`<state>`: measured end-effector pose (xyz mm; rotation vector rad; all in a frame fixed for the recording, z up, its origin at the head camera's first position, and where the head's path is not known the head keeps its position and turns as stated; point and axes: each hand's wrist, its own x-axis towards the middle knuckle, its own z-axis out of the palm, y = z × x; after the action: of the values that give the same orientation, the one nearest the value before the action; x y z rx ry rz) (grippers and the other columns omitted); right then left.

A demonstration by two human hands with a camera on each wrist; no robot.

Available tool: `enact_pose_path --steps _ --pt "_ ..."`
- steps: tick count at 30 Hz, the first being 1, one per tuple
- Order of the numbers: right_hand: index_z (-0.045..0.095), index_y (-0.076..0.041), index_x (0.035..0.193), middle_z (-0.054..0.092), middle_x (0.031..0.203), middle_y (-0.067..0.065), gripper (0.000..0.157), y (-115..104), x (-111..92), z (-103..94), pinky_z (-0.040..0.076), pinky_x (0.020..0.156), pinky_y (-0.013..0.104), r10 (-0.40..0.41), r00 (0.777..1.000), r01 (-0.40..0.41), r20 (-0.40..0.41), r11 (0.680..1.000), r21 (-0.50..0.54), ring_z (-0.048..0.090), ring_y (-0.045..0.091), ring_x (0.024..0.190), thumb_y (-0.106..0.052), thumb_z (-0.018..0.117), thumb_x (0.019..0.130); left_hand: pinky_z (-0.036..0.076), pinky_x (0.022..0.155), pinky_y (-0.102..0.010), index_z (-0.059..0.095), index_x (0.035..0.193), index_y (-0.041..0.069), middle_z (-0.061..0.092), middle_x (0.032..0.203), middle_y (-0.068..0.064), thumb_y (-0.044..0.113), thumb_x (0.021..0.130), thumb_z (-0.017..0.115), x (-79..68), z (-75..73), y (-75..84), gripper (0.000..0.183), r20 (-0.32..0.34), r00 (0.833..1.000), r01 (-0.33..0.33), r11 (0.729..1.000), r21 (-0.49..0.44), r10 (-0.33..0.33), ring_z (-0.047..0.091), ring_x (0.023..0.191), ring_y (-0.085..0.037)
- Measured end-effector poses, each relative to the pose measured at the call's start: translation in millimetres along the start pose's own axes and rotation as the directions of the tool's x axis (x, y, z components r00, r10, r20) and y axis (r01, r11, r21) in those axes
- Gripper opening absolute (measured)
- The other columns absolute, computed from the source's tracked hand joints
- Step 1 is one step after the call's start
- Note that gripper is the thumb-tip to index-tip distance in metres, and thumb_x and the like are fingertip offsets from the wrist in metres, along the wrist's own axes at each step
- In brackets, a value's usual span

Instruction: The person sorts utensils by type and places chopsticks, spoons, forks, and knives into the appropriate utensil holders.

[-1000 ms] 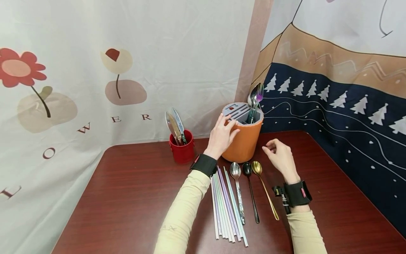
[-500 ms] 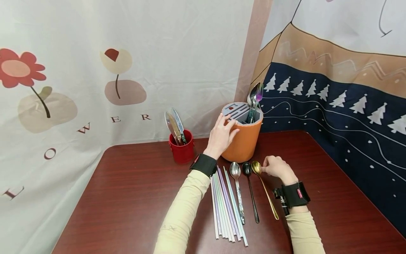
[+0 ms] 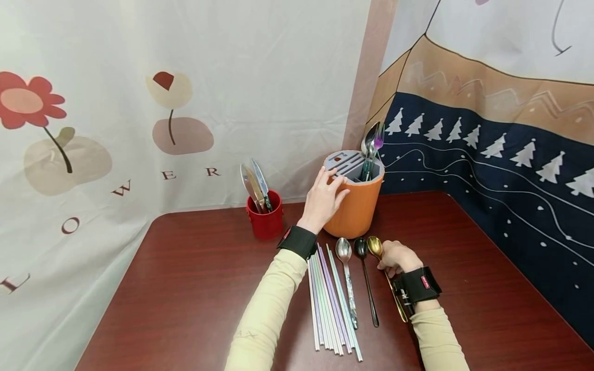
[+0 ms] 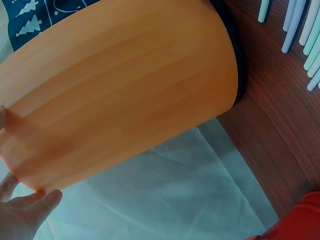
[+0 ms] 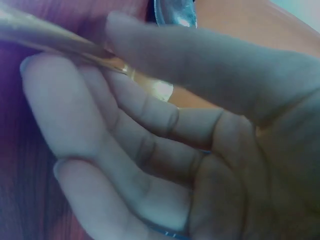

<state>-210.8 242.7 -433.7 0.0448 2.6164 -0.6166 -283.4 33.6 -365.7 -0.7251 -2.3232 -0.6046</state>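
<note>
My left hand rests on the near rim of an orange cylindrical utensil holder with a grey slotted top. In the left wrist view its fingers lie spread against the holder's edge. My right hand pinches a long gold spoon by the handle, which still lies low along the table. In the right wrist view thumb and fingers meet at the gold handle. Left of it lie a black spoon and a silver spoon with a patterned handle.
Several pastel chopsticks lie side by side near the left sleeve. A red cup with several knives stands at the back left. Spoons and a purple fork stick up from the holder. Fabric walls close off the table's back and right.
My right hand has come down and toward me, from beside the holder to the gold spoon's handle, and now pinches it. The left hand stays on the holder's rim.
</note>
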Motion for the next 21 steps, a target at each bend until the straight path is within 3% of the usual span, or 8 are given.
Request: enact_pose_path --steps 10,21 --pt "0.067 -0.002 0.074 0.066 0.061 0.007 0.008 4 -1 -4.4 0.054 0.053 0.029 -0.046 0.999 0.046 0.001 0.999 0.004 0.064 0.013 0.051 -0.005 0.066 0.082 0.052 0.094 -0.039 0.064 0.109 0.017 0.056 0.134 -0.012 0.034 0.092 0.061 0.1 1.3 0.3 0.024 0.001 1.0 0.002 1.0 0.003 -0.002 0.042 0.136 -0.035" --pt "0.064 -0.006 0.074 0.066 0.065 0.003 0.013 7 -18 -25.1 0.045 0.052 0.029 -0.119 0.978 0.118 -0.171 0.993 -0.021 0.062 0.013 0.056 -0.012 0.064 0.086 0.052 0.094 -0.039 0.064 0.108 0.017 0.055 0.135 -0.012 0.034 0.092 0.061 -0.1 1.5 -0.5 0.024 0.008 1.0 0.011 1.0 0.001 -0.011 0.041 0.136 -0.035"
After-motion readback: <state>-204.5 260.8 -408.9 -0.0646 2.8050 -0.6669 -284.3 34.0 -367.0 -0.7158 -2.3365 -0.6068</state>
